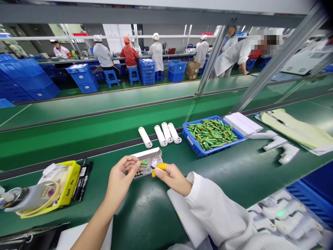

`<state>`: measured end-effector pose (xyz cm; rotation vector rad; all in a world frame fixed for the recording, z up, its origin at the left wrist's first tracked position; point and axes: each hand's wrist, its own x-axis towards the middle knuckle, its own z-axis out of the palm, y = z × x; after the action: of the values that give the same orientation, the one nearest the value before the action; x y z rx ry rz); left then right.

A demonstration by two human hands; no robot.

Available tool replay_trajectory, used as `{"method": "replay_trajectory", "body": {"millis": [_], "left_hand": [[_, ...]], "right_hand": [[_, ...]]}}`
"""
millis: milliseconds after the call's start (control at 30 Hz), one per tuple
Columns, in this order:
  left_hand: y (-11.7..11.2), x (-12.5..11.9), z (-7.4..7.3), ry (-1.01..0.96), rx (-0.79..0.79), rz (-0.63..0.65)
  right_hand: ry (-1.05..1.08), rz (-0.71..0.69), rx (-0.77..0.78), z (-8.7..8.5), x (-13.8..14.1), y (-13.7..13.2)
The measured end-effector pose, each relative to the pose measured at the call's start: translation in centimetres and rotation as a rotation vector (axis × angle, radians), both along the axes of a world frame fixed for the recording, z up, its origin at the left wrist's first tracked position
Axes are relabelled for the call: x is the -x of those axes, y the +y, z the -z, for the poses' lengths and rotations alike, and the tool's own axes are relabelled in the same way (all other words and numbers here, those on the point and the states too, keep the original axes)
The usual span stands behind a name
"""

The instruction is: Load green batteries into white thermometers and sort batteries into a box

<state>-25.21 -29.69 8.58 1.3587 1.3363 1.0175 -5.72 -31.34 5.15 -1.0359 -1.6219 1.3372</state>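
Note:
My left hand pinches a pack of green batteries over a small grey tray on the green bench. My right hand, in a white knit sleeve, grips a yellow-handled cutter whose tip points at the batteries. Both hands are closed on what they hold. Just beyond the tray lie several white plastic casings. To the right stands a blue bin filled with green batteries.
A yellow tray with tape and rags sits at left, black markers beside it. White thermometer-like devices, a white box and a pale cloth lie at right. Other workers sit at a far bench among blue crates.

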Motion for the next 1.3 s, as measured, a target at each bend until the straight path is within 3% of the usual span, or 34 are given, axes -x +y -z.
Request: {"method": "replay_trajectory", "body": {"millis": [100,300,700,833,933,1000,1033,1167,1300], "left_hand": [[-0.3,-0.7,-0.3,-0.216,0.07,0.006],[-0.3,-1.4,-0.2,-0.27,0.167,0.083],[0.1,-0.6,0.3,-0.178,0.133,0.117],[-0.1,-0.5,0.3,-0.071,0.096,0.163],[-0.4,-0.6,0.2,0.085,0.106,0.335],[-0.7,-0.8,0.4,0.185,0.077,0.422],[-0.9,-0.9,0.6,0.224,0.037,0.409],[-1.2,-1.8,1.5,0.321,-0.232,0.25],[-1.4,-2.2,1.6,0.321,-0.397,0.252]], "right_hand": [[0.056,-0.08,0.098,0.0,0.4,-0.2],[0.108,-0.099,0.161,0.0,0.6,-0.3],[0.147,-0.09,0.196,0.0,0.2,-0.2],[0.218,-0.076,0.308,0.4,0.0,0.1],[0.35,0.169,0.35,0.6,-0.7,1.0],[0.4,0.405,0.259,0.7,-1.1,1.5],[0.387,0.455,0.222,0.8,-1.2,1.5],[0.279,0.218,0.31,1.0,-0.4,1.1],[0.366,0.088,0.36,1.1,0.4,0.9]]}}
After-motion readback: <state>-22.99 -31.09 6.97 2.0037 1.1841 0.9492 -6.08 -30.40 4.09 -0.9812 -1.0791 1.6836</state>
